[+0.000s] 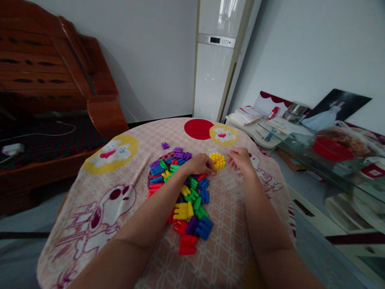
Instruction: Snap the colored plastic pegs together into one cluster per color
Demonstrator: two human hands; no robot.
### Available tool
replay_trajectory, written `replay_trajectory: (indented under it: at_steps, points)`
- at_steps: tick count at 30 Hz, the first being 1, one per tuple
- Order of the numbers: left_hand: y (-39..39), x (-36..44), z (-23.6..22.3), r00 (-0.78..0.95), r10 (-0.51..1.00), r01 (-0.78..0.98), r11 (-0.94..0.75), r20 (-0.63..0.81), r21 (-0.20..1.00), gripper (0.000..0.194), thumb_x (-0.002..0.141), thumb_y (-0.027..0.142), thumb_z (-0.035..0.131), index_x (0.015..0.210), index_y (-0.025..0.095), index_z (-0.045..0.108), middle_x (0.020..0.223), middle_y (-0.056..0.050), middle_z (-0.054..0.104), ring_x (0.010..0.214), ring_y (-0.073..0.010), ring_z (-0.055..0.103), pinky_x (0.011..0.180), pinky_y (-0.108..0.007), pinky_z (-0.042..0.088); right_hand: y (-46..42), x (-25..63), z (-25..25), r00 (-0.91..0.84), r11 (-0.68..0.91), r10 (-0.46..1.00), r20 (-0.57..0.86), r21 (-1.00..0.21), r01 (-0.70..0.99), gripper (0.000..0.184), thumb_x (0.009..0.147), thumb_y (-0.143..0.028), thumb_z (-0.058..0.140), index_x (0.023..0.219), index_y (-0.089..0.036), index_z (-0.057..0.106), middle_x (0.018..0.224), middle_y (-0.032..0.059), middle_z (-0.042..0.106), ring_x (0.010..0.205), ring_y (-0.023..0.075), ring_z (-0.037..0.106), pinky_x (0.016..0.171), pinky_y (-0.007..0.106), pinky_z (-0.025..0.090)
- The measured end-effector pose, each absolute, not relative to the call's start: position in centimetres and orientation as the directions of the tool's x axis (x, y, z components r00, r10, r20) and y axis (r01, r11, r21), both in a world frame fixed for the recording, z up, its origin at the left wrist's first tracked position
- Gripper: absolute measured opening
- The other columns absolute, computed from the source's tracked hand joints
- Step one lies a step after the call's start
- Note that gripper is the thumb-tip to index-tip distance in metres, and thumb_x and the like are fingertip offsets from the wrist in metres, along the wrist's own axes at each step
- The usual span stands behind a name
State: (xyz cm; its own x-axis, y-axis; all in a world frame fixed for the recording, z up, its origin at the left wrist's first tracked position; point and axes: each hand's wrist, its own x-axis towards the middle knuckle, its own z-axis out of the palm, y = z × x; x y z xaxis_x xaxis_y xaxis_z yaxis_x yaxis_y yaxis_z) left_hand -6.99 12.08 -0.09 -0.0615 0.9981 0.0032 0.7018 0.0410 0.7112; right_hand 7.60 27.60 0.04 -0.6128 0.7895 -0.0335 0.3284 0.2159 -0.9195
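Observation:
A round cluster of yellow plastic building blocks [217, 161] sits on the tablecloth between my two hands. My left hand [201, 163] reaches over the loose blocks, its bent fingers closed against the cluster's left edge. Just right of the cluster, my right hand [241, 159] is closed with curled fingers, slightly apart from it; whatever those fingers hold, if anything, is hidden. Beneath and around my left forearm lies a pile of loose blocks, including green blocks [192, 195], yellow blocks [181, 210], a red block [188, 244] and a blue block [205, 228].
The patterned cloth [228, 245] covers a round table. A lone purple block [165, 145] lies beyond the pile. To the right, a glass-topped stand [300, 150] bears papers [245, 115] and a red basket [332, 149]. A wooden bench [104, 108] stands left, a white cabinet-like appliance [212, 80] behind.

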Motion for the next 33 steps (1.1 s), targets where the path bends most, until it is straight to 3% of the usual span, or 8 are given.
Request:
replay_trajectory:
  at_steps: [4,12,19,24,28,33]
  points:
    - [12.2,-6.9,-0.4,-0.007,1.000,0.746,0.015,-0.015,0.666,0.021,0.070,0.018,0.068,0.087,0.017,0.080,0.076,-0.001,0.076,0.068,-0.0128,0.064,0.064,-0.019,0.044,27.7,7.6,0.0,-0.608,0.211,0.793,-0.040,-0.918,0.335,0.017,0.081,-0.021,0.056,0.066,-0.014,0.061,0.050,-0.0007,0.062,0.031,0.0090,0.052,0.028,0.015,0.033]
    - [12.0,-6.8,0.3,-0.047,0.998,0.842,0.016,0.045,0.540,0.024,0.075,0.016,0.063,0.092,0.018,0.080,0.078,-0.002,0.077,0.066,-0.0127,0.064,0.063,-0.019,0.042,27.9,7.6,-0.4,-0.603,0.195,0.796,-0.053,-0.921,0.338,0.017,0.083,-0.021,0.056,0.069,-0.014,0.062,0.050,-0.0006,0.062,0.031,0.0091,0.052,0.028,0.015,0.033]
    - [8.7,-11.4,3.3,-0.294,0.955,0.826,0.230,0.046,0.515,0.027,0.073,0.017,0.059,0.090,0.015,0.080,0.078,-0.004,0.076,0.069,-0.0142,0.065,0.066,-0.021,0.046,28.6,7.5,-1.2,-0.562,0.157,0.823,-0.081,-0.919,0.362,0.019,0.087,-0.021,0.054,0.071,-0.014,0.061,0.049,-0.0014,0.061,0.030,0.0094,0.052,0.028,0.015,0.033]
    - [7.7,-12.7,3.3,-0.392,0.908,0.858,0.419,-0.149,0.296,0.029,0.067,0.013,0.060,0.090,0.018,0.078,0.078,-0.003,0.075,0.071,-0.0167,0.067,0.066,-0.022,0.047,28.7,7.5,-1.5,-0.564,0.141,0.820,-0.103,-0.918,0.372,0.018,0.087,-0.021,0.054,0.073,-0.014,0.061,0.048,-0.0016,0.061,0.031,0.0091,0.052,0.028,0.015,0.034]
    - [8.1,-12.3,2.6,-0.385,0.908,0.909,0.404,-0.165,0.099,0.041,0.062,0.021,0.072,0.102,0.021,0.073,0.104,-0.007,0.074,0.094,-0.0239,0.068,0.075,-0.026,0.049,28.6,7.6,-1.3,-0.556,0.133,0.824,-0.107,-0.918,0.373,0.018,0.087,-0.022,0.054,0.072,-0.014,0.061,0.048,-0.0024,0.059,0.030,0.0090,0.051,0.028,0.015,0.033]
    - [8.3,-11.5,2.5,-0.367,0.901,0.917,0.392,-0.230,0.070,0.053,0.062,0.027,0.075,0.115,0.022,0.066,0.115,-0.009,0.070,0.103,-0.0269,0.065,0.079,-0.029,0.050,28.5,7.5,-1.2,-0.554,0.130,0.825,-0.114,-0.915,0.381,0.018,0.086,-0.021,0.054,0.071,-0.014,0.060,0.048,-0.0026,0.059,0.030,0.0087,0.051,0.028,0.015,0.033]
